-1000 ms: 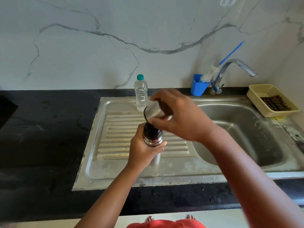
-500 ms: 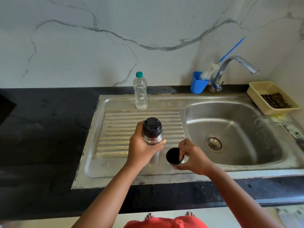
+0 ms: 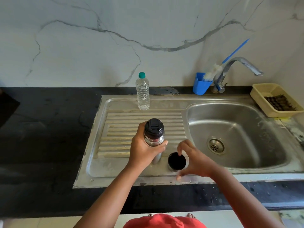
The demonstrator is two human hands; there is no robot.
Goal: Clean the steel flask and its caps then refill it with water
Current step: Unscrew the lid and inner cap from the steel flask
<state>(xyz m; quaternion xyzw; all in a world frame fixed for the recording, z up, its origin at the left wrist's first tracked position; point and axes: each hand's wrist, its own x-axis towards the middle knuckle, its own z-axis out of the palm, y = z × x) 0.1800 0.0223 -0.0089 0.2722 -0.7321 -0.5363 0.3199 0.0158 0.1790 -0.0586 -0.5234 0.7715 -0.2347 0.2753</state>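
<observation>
left hand (image 3: 144,150) wrapped round the steel flask (image 3: 154,137), upright over the drainboard (image 3: 125,129), black inner cap (image 3: 154,126) on | right hand (image 3: 194,159) loose, fingers spread round the outer cap (image 3: 176,161) (mouth up, just right of the flask), one fingertip on its rim

Water bottle (image 3: 142,92) blocks the drainboard's (image 3: 125,129) back edge.

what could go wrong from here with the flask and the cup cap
1. The outer cap sits open side up near the drainboard's front edge; the right hand beside it might knock it off.
2. The left hand alone holds the steel flask; twisting off the black inner cap might make it slip.
</observation>
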